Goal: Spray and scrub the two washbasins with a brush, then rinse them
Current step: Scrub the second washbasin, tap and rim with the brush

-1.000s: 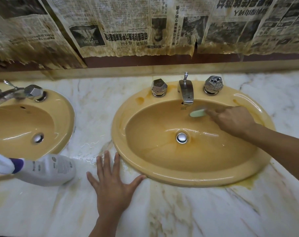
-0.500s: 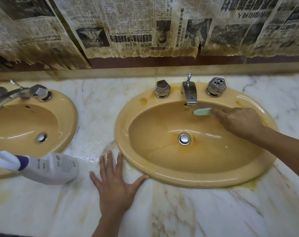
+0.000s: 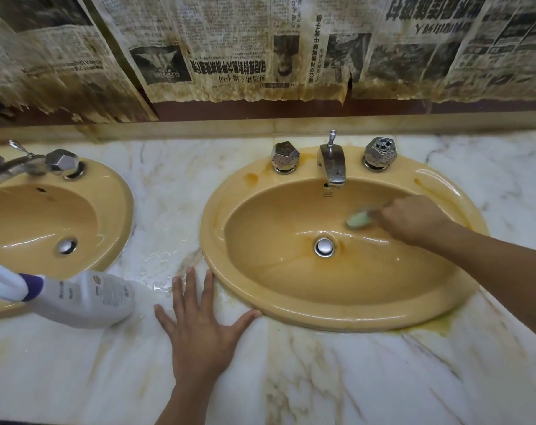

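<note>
The brush (image 3: 358,219), small, light and probably stiff, juts out just left of the right hand (image 3: 412,220). Its blurred pale-green head is against the wet inner wall of the right washbasin (image 3: 291,311). Wet glaze is likely slippery, so a firm hold on the handle suits; the fingers curl round it there. The left hand (image 3: 200,328) lies flat, fingers spread, on the marble surface (image 3: 352,378). Its thumb touches the basin rim, and the spray bottle (image 3: 89,299) lies just to its left.

light: warm, even | glare: basin rim (image 3: 438,177) | blur: brush (image 3: 357,219), probably motion | edges: bowed
</note>
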`<state>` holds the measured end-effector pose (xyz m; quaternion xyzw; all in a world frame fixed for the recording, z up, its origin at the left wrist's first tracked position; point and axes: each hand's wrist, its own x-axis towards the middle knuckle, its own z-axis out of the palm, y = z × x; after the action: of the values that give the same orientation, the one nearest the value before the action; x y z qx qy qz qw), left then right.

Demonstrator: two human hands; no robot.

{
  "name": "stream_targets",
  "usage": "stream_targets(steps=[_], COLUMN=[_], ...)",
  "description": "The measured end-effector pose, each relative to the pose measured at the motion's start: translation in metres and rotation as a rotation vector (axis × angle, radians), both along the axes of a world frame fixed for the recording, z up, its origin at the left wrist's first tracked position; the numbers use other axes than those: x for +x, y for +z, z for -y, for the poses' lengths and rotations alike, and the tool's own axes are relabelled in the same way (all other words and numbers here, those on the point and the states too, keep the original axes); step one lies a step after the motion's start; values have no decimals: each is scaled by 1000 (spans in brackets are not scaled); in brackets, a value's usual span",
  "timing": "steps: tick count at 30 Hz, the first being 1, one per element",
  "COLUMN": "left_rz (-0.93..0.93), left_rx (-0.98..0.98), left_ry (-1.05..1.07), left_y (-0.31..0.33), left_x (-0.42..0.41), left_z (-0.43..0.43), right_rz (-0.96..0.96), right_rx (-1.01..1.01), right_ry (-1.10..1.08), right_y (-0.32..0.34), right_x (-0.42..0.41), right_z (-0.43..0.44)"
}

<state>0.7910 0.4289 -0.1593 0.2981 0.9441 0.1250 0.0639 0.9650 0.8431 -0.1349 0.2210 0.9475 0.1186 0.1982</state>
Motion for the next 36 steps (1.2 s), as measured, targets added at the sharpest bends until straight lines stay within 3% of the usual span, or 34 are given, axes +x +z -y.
stream_targets(steps=[2,5,7,11,13,15,17,20,26,28,31,36], left_rz=[0,3,4,11,19,19,20,20,18,18,16,10], left_rx=[1,-1,-9,-4,2,-3,-1,-6,-17,-13,-8,5], left_ry=[-1,1,1,4,7,7,5,7,9,11,14,13], left_y=[0,0,1,2,2,2,2,2,3,2,2,3], left_x=[0,1,1,1,0,0,0,0,1,1,1,2], left_z=[0,-1,-1,-1,-2,-1,0,-1,-1,-1,-1,0], right_rz=[38,-104,-136,-1,115,227,248,79,-299,-215,150,390], right_rx=[-150,-24,-56,-385,-440,-369,-142,71,161,175,177,84], right_ry=[-131,-112,-127,-294,-273,-198,-69,46,360,350,254,24], right_y=[4,2,-6,-21,-15,-3,13,39,43,46,59,68], right_x=[-2,-17,-21,-14,-12,-10,-11,-20,-41,-35,-8,44], right_z=[4,16,27,35,36,35,29,12,-4,-5,4,24])
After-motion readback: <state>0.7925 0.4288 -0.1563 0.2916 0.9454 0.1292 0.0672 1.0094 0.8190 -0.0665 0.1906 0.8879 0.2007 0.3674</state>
